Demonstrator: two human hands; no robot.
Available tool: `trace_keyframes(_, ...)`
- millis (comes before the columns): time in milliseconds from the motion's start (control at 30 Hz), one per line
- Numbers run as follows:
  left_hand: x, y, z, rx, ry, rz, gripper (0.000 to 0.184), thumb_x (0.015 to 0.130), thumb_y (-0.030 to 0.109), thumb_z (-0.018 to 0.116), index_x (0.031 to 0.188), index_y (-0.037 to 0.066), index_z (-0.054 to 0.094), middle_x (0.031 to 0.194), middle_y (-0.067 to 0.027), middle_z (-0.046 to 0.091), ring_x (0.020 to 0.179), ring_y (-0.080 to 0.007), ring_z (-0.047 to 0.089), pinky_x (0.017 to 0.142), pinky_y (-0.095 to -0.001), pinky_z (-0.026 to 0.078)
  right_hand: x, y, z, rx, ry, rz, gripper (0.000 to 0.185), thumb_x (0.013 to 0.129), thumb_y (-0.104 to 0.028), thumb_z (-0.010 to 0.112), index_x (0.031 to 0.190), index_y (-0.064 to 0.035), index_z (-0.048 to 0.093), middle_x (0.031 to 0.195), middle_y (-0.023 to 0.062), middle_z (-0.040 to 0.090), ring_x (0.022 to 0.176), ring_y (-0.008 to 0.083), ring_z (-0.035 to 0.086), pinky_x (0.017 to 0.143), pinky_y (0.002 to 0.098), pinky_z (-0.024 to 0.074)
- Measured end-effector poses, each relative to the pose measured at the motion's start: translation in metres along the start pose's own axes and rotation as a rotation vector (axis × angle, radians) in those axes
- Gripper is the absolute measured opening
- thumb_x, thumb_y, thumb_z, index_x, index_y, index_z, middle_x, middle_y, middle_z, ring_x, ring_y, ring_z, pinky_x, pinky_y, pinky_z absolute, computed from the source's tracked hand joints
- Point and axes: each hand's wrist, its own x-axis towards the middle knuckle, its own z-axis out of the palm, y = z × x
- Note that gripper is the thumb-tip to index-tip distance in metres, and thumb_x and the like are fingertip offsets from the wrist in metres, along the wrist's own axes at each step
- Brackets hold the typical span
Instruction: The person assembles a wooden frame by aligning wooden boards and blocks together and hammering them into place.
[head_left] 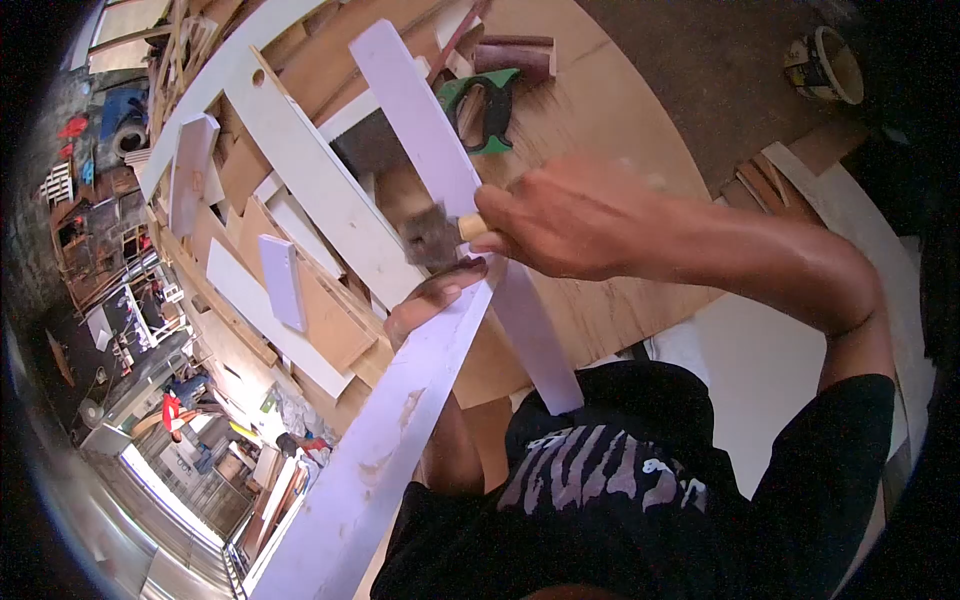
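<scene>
Tabletop [600, 140]: it is of light brown wood, and its right edge is rounded.
Saw handle [497, 120]: green with black, it lies on the tabletop.
Dark brown piece [515, 62]: it is just beyond the saw handle.
White board [325, 185]: it is long, with a round hole near its upper end.
Small lavender block [283, 283]: it lies on the scrap boards [330, 325].
Bucket [803, 68]: it is on the brown floor [690, 50], at the upper right.
Pale board [850, 195]: curved in this view, beside some thin wood strips [770, 190].
Distant person [170, 408]: in red clothing, too small for details.
</scene>
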Motion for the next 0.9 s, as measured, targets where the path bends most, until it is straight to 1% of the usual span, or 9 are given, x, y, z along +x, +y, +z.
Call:
trace_keyframes(33,0.000,0.010,0.003,-0.157,-0.007,-0.072,0.037,0.093,0.028,0.064,0.099,-0.008,0.072,0.099,-0.0186,0.073,0.073,-0.0201,0.071,0.058,-0.0266,0.057,-0.003,-0.001,-0.005,0.044,0.049,-0.021,0.034,0.096,-0.031,0.052,0.082,-0.0008,0.060,0.066,0.0239,0.063,0.066,0.0426,0.068,0.058,0.0527,0.0536)
trace_keyframes(167,-0.002,-0.021,-0.021,0.609,-0.092,-0.017,0.038,0.091,0.031,0.066,0.096,-0.006,0.073,0.092,-0.0156,0.074,0.068,-0.0184,0.070,0.056,-0.0284,0.057,0.001,0.010,0.010,0.047,-0.019,-0.019,0.029,0.094,-0.027,0.052,0.085,-0.0010,0.061,0.067,0.0226,0.064,0.066,0.0420,0.068,0.057,0.0521,0.0537)
trace_keyframes(267,0.001,-0.013,-0.007,0.158,-0.006,0.037,0.041,0.091,0.035,0.066,0.095,-0.005,0.073,0.089,-0.0136,0.074,0.063,-0.0165,0.068,0.057,-0.0281,0.056,-0.007,-0.002,-0.004,0.051,0.075,-0.004,0.030,0.094,-0.029,0.052,0.088,-0.0013,0.061,0.068,0.0218,0.065,0.066,0.0415,0.069,0.057,0.0521,0.0538)
trace_keyframes(600,-0.001,0.001,-0.005,-0.163,-0.030,-0.137,0.039,0.085,0.027,0.069,0.098,-0.009,0.071,0.091,-0.0167,0.074,0.063,-0.0176,0.068,0.058,-0.0268,0.057,-0.009,0.001,0.003,0.099,0.124,-0.025,0.030,0.094,-0.031,0.052,0.087,-0.0026,0.060,0.068,0.0228,0.064,0.066,0.0434,0.067,0.057,0.0536,0.0526)
trace_keyframes(700,0.002,0.001,0.001,0.452,0.118,-0.146,0.039,0.080,0.021,0.069,0.101,-0.012,0.070,0.091,-0.0185,0.073,0.066,-0.0191,0.069,0.056,-0.0273,0.056,-0.006,0.008,0.004,-0.006,0.047,-0.017,0.033,0.094,-0.033,0.054,0.086,-0.0021,0.060,0.068,0.0230,0.064,0.065,0.0438,0.067,0.056,0.0541,0.0518)
trace_keyframes(733,0.005,0.004,0.003,0.072,0.108,-0.213,0.037,0.079,0.021,0.070,0.101,-0.010,0.071,0.091,-0.0177,0.073,0.067,-0.0180,0.068,0.056,-0.0266,0.055,-0.009,0.002,-0.001,0.027,0.078,-0.008,0.034,0.094,-0.034,0.054,0.085,-0.0019,0.060,0.068,0.0229,0.064,0.066,0.0439,0.067,0.057,0.0542,0.0519)
trace_keyframes(833,-0.002,0.012,0.001,-0.297,0.043,-0.210,0.032,0.081,0.020,0.074,0.102,-0.004,0.074,0.091,-0.0154,0.073,0.069,-0.0150,0.066,0.055,-0.0255,0.051,-0.009,0.005,0.009,0.086,0.078,0.006,0.034,0.094,-0.034,0.055,0.084,-0.0017,0.061,0.068,0.0225,0.064,0.067,0.0438,0.067,0.058,0.0542,0.0522)
trace_keyframes(867,-0.004,0.022,0.007,0.230,0.051,-0.201,0.029,0.082,0.020,0.074,0.102,-0.001,0.075,0.090,-0.0135,0.074,0.069,-0.0133,0.064,0.055,-0.0255,0.050,-0.009,0.007,0.012,0.097,0.059,0.024,0.034,0.093,-0.034,0.055,0.084,-0.0017,0.061,0.069,0.0223,0.065,0.066,0.0437,0.067,0.059,0.0540,0.0525)
trace_keyframes(900,-0.004,0.010,0.004,0.303,0.060,-0.061,0.027,0.083,0.019,0.073,0.101,0.000,0.075,0.088,-0.0115,0.074,0.069,-0.0118,0.064,0.055,-0.0256,0.050,-0.009,0.005,0.010,0.089,0.069,0.027,0.034,0.093,-0.034,0.055,0.084,-0.0017,0.061,0.069,0.0223,0.065,0.066,0.0437,0.067,0.059,0.0540,0.0525)
